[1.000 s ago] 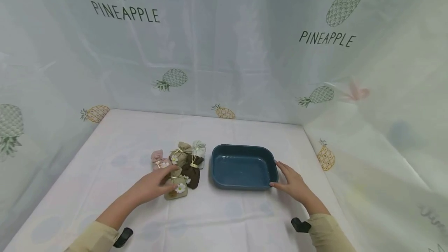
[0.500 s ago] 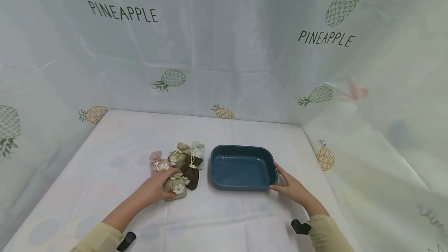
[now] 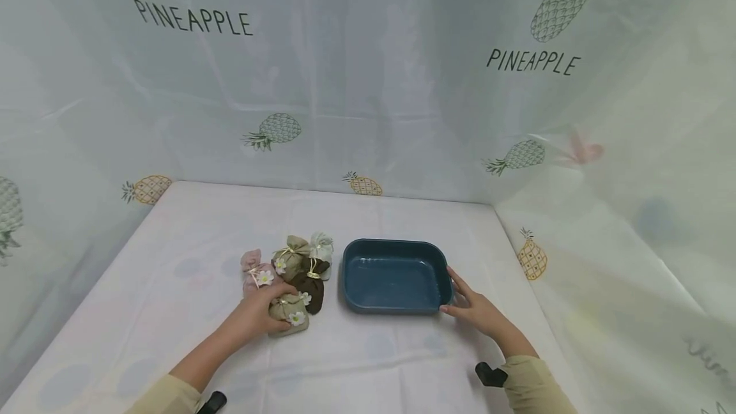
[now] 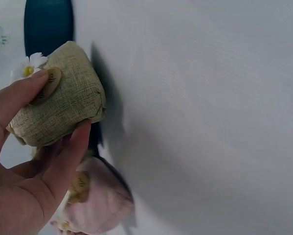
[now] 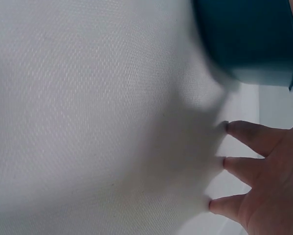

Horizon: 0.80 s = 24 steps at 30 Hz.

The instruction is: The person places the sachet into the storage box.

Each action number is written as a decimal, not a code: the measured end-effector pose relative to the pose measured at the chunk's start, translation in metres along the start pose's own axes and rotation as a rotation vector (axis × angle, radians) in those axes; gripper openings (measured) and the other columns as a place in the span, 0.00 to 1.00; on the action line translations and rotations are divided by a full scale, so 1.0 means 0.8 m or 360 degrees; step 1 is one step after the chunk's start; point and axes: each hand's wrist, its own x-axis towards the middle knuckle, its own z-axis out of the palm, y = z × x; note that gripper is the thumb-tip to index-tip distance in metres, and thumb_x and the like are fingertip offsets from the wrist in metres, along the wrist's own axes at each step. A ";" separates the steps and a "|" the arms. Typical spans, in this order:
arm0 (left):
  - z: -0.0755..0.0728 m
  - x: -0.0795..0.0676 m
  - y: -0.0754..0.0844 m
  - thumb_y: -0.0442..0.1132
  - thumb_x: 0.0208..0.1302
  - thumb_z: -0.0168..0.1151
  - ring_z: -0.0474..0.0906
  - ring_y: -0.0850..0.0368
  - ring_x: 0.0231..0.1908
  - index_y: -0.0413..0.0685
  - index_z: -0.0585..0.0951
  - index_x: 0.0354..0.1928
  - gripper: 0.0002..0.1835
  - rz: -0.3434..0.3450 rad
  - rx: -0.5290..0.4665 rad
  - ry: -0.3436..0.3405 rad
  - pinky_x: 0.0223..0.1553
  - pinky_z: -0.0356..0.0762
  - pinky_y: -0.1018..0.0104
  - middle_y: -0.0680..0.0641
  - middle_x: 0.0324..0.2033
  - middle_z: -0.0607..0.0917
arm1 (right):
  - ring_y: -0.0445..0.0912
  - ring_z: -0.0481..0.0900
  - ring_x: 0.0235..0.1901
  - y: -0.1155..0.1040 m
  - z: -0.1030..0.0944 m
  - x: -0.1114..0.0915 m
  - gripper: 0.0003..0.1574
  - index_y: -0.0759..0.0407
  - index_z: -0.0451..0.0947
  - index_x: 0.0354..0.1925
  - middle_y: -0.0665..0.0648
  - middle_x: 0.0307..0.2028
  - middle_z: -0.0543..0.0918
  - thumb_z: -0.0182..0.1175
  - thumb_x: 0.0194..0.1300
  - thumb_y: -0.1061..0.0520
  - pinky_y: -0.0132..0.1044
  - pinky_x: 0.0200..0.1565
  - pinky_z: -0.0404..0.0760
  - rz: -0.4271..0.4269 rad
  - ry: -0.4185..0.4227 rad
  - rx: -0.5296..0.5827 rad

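My left hand point(image 3: 253, 317) pinches a khaki cloth sachet point(image 3: 285, 309), thumb on its front and fingertips at its other side. In the left wrist view the sachet point(image 4: 70, 100) shows coarse weave, a white daisy and a round tan tag partly under the thumb. Close around it lie a pink sachet point(image 3: 250, 262), a dark brown one point(image 3: 306, 287), a second khaki one point(image 3: 295, 262) and a white one point(image 3: 322, 246). At the right end of a deep blue rectangular dish point(image 3: 397, 309), my right hand point(image 3: 482, 315) touches the rim with thumb and index finger; its other fingers spread out straight point(image 5: 251, 134).
The white-covered table point(image 3: 345, 363) reaches back to a curtain point(image 3: 374, 82) printed with pineapples, which also hangs along both sides. A narrow strip of cloth separates the sachets from the dish. A black wrist strap piece point(image 3: 490, 374) sits by the right sleeve.
My left thumb and fingers have settled around the front khaki sachet, which has shifted slightly toward me. My right hand stays at the dish's end. The head view has turned a little.
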 end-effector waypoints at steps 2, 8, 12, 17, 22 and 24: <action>-0.001 0.004 0.010 0.34 0.38 0.82 0.78 0.43 0.51 0.51 0.80 0.51 0.32 0.0030 -0.0019 -0.0015 0.51 0.75 0.46 0.48 0.47 0.83 | 0.72 0.55 0.67 0.002 0.000 0.000 0.58 0.33 0.39 0.77 0.67 0.71 0.59 0.64 0.61 0.35 0.73 0.59 0.55 -0.0002 0.0004 0.0008; -0.006 0.030 0.046 0.35 0.42 0.81 0.78 0.49 0.52 0.52 0.79 0.54 0.33 0.0111 -0.0026 -0.0074 0.50 0.76 0.50 0.53 0.49 0.82 | 0.72 0.55 0.67 0.003 0.000 -0.001 0.58 0.33 0.39 0.77 0.67 0.71 0.59 0.64 0.61 0.36 0.74 0.58 0.55 0.0001 0.0003 0.0036; -0.009 0.053 0.070 0.36 0.44 0.80 0.77 0.50 0.52 0.53 0.79 0.56 0.33 0.0150 -0.0049 -0.0103 0.49 0.76 0.52 0.53 0.51 0.81 | 0.72 0.55 0.67 0.002 0.001 0.000 0.58 0.34 0.39 0.77 0.67 0.71 0.59 0.64 0.62 0.37 0.74 0.58 0.56 -0.0008 0.0001 0.0033; -0.007 0.081 0.093 0.38 0.47 0.79 0.77 0.51 0.52 0.55 0.78 0.58 0.33 0.0188 -0.0010 -0.0161 0.48 0.77 0.53 0.53 0.53 0.81 | 0.72 0.55 0.67 0.000 0.003 0.002 0.58 0.35 0.40 0.77 0.67 0.71 0.59 0.64 0.62 0.37 0.74 0.59 0.55 -0.0007 -0.0013 0.0063; 0.009 0.112 0.111 0.39 0.50 0.77 0.76 0.51 0.53 0.56 0.77 0.60 0.33 0.0229 -0.0020 -0.0274 0.47 0.77 0.55 0.52 0.55 0.79 | 0.72 0.57 0.66 -0.001 0.002 -0.001 0.58 0.35 0.41 0.77 0.67 0.70 0.61 0.64 0.62 0.37 0.73 0.58 0.56 0.0006 -0.0007 0.0046; 0.019 0.127 0.121 0.39 0.51 0.77 0.77 0.52 0.52 0.57 0.77 0.61 0.33 0.0252 -0.0034 -0.0319 0.46 0.77 0.56 0.52 0.55 0.79 | 0.72 0.58 0.66 0.001 -0.001 -0.004 0.58 0.36 0.41 0.77 0.67 0.70 0.61 0.65 0.61 0.37 0.73 0.58 0.57 0.0015 0.0012 0.0017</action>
